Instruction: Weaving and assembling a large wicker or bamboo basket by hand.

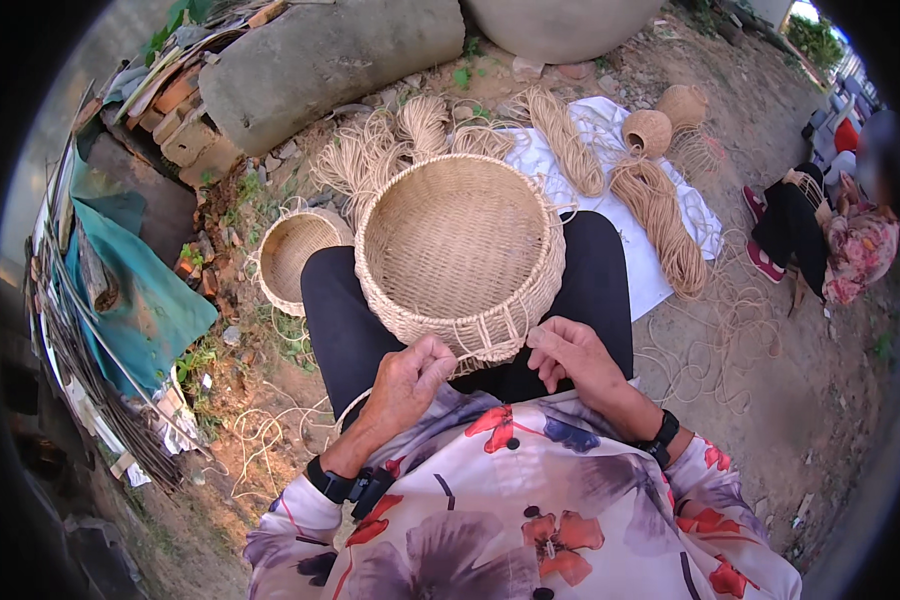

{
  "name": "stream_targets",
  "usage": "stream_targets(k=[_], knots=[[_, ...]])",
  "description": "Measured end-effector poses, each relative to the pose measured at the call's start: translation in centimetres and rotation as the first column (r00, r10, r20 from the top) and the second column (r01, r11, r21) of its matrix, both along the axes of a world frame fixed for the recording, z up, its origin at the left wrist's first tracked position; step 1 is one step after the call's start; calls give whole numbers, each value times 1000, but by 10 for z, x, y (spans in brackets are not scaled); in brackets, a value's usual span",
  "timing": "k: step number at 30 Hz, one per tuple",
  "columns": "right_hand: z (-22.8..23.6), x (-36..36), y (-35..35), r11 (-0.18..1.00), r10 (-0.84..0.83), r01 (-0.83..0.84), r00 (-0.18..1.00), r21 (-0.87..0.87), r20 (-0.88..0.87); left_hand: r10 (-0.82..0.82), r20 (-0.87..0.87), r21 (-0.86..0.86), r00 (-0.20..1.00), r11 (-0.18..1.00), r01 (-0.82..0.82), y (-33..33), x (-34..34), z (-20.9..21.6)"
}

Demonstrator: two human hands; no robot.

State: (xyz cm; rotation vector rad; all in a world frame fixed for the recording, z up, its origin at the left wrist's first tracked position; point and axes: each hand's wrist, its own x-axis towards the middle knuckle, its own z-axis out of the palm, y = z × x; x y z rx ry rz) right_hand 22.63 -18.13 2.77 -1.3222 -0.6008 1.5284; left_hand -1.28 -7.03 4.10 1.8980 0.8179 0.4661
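A large round woven basket (460,235) rests on my lap between my knees, its opening facing up. Cord loops (485,335) form a small handle-like section on its near rim. My left hand (410,378) is closed at the near left of that section, pinching a thin pale cord (353,404) that trails down beside my wrist. Just right of the loops, my right hand (575,362) has its thumb and forefinger pressed together and its other fingers curled. Whatever lies between those fingertips is too small to make out.
A smaller woven basket (295,255) stands by my left knee. Cord bundles (660,225) lie on a white cloth (635,275), near two small woven pots (648,132). Loose cord (705,350) is strewn on the ground. At right, another person (850,230) sits holding woven work.
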Motion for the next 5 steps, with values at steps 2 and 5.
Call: stream_targets(k=[2, 5], knots=[[3, -9, 0, 998, 36, -38, 999, -48, -27, -18, 21, -17, 1000, 1000, 18, 1, 0, -4], [-2, -26, 8, 988, 114, -122, 990, -99, -78, -8, 18, -40, 1000, 999, 9, 2, 0, -6]])
